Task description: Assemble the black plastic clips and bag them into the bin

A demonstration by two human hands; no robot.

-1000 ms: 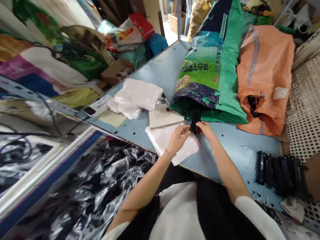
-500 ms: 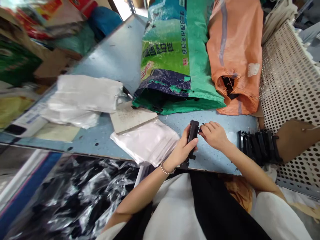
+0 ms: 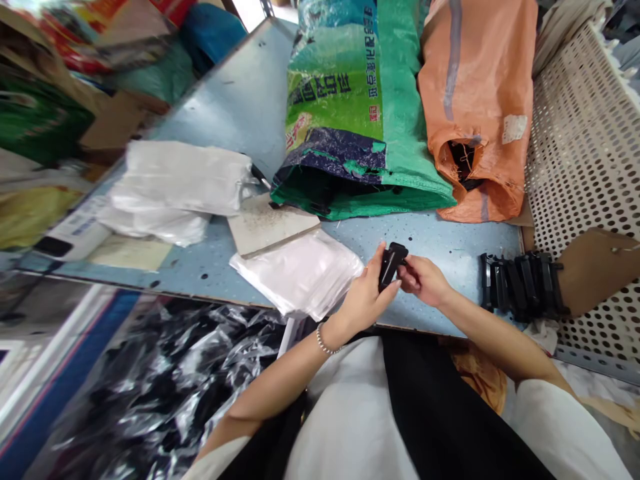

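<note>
My left hand (image 3: 364, 299), with a beaded bracelet at the wrist, is wrapped round a black plastic part (image 3: 393, 261). This part is long and narrow with a wider end, and it tilts up and away above the table's front edge. Beside its right side, my right hand (image 3: 424, 280) has its fingers curled together against the part. Whatever those fingertips pinch is hidden. A row of similar black plastic parts (image 3: 523, 287) lies on the table to the right. Left of my hands is a stack of clear plastic bags (image 3: 305, 273), with a stained pale board (image 3: 273, 225) on top.
A green woven sack (image 3: 410, 133) and an orange sack (image 3: 480, 87) lie with their mouths toward me on the blue table (image 3: 225, 100). A perforated white basket (image 3: 585, 160) stands at right. More white bags (image 3: 185, 177) lie left. Bagged black items (image 3: 190, 380) fill the space below.
The black plastic part has been tilted, so it looks shorter and its far end points more to the right. My right fingers have curled in lower beside it. The camera view has shifted slightly.
</note>
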